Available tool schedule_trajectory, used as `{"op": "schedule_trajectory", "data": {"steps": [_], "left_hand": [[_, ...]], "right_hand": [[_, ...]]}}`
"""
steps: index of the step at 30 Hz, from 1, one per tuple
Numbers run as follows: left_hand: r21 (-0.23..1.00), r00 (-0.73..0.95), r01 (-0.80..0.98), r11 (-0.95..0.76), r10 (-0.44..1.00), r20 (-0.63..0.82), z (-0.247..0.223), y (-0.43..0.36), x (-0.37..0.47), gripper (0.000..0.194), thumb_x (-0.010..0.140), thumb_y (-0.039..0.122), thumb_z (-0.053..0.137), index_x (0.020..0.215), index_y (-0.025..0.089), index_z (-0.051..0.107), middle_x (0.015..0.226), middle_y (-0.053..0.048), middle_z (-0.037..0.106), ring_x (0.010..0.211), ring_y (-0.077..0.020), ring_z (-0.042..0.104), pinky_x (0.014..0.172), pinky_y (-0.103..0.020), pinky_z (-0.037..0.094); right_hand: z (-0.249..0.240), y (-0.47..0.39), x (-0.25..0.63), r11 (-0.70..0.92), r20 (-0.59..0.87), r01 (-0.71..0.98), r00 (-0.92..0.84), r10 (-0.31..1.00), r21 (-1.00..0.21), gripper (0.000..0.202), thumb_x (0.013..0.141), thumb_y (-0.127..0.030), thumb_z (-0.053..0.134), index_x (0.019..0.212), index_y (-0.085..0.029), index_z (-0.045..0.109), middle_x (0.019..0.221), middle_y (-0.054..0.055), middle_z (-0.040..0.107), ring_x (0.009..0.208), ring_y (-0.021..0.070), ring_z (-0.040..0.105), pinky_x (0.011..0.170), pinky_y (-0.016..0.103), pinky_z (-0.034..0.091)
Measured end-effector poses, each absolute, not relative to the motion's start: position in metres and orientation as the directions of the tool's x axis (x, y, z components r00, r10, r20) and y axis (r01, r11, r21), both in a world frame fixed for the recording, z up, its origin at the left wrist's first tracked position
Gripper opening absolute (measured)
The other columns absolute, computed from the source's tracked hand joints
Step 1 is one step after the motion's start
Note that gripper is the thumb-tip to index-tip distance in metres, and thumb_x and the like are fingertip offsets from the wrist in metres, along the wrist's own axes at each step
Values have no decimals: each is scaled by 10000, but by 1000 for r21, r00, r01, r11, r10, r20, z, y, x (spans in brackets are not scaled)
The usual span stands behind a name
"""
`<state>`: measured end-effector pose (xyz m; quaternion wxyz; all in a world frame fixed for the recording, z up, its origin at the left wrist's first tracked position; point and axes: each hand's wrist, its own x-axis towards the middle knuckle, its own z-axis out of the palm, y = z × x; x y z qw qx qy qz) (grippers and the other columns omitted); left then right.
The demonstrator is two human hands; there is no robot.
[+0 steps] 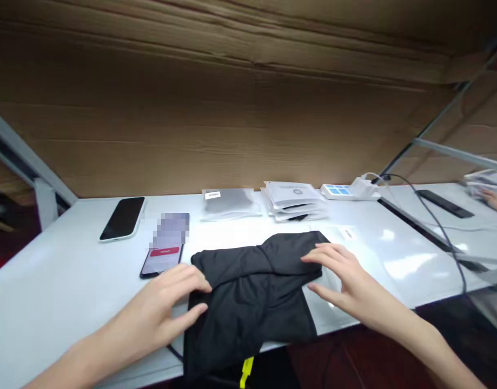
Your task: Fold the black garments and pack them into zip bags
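Observation:
A black folded piece of fabric [252,281], perhaps a garment, lies wrinkled at the front of the white table, its lower part hanging past the edge. At its left side is my left hand [171,302], thumb and fingers apart, the fingertips at the cloth. My right hand [349,278] is over the right end with its fingers spread; whether they press on the fabric I cannot tell. Neither hand grips anything. A clear plastic bag [365,254] with a small label lies flat behind my right hand. Below the cloth shows a yellow strip [246,371].
Two phones, one dark-screened [123,218] and one lit [163,262], lie to the left. Packed plastic bags [227,204] and another stack [295,197] stand by the cardboard wall [232,119]. A power strip [337,192] and cables are rightward. Another person's hand [495,200] shows far right.

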<state>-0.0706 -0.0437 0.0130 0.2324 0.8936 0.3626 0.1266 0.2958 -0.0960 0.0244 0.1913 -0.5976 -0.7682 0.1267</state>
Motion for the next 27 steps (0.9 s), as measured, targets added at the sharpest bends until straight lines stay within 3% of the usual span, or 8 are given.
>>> {"op": "schedule_trajectory", "data": {"steps": [4,7,11,14,17,19,23,27], "left_hand": [[295,747,606,-739,656,109,3,-11,-62,168,869,248,512,983,218,632,1096,-66,646,1053,-234,578,904,-358,464],[370,753,606,-705,657,19,11,6,-56,162,864,206,443,829,197,601,896,-34,659,831,-177,601,759,-293,467],[496,740,602,-626,671,-50,30,17,-48,169,876,308,466,887,205,599,942,-19,669,817,-163,600,719,-263,458],[405,772,602,-688,632,-73,33,13,-43,218,812,366,576,948,198,600,975,-47,650,890,-210,589,773,-305,465],[316,788,595,-739,614,-48,29,7,-41,143,788,233,508,889,184,598,920,-55,642,884,-223,580,824,-355,455],[380,751,614,-692,660,-12,28,11,-41,160,796,214,449,866,192,592,895,-39,651,870,-213,587,824,-355,459],[573,503,694,-437,863,49,29,42,-40,303,873,431,403,912,191,583,844,-15,665,777,-195,619,718,-305,491],[552,402,742,-380,911,86,20,73,-36,440,832,484,457,1085,145,579,1072,-82,679,955,-254,641,849,-356,490]], "right_hand": [[8,-70,311,325,174,887,-281,944,-327,285,775,-240,648,1059,-258,663,1268,74,625,1330,314,408,1070,545,334],[11,-56,311,311,179,845,-257,950,-435,130,772,-224,621,891,-243,670,1148,56,680,1269,311,469,1039,513,357],[23,-32,305,229,215,790,-127,968,-569,138,849,-319,541,839,-219,636,881,42,697,865,238,636,801,387,487],[29,-14,303,189,243,771,-46,969,-608,200,878,-362,499,805,-212,609,821,33,679,770,208,620,716,338,482],[31,-3,305,171,250,751,-9,968,-638,210,860,-389,518,787,-212,603,810,28,679,763,196,616,707,319,479],[30,3,309,149,238,744,13,971,-651,220,853,-402,523,782,-211,606,812,30,684,758,194,619,694,312,481],[22,18,319,72,176,753,58,983,-654,193,841,-358,553,798,-189,637,844,48,705,780,202,636,716,321,487],[13,30,326,-2,114,791,91,989,-612,131,824,-279,635,861,-156,658,883,49,708,818,199,647,795,378,492]]}}
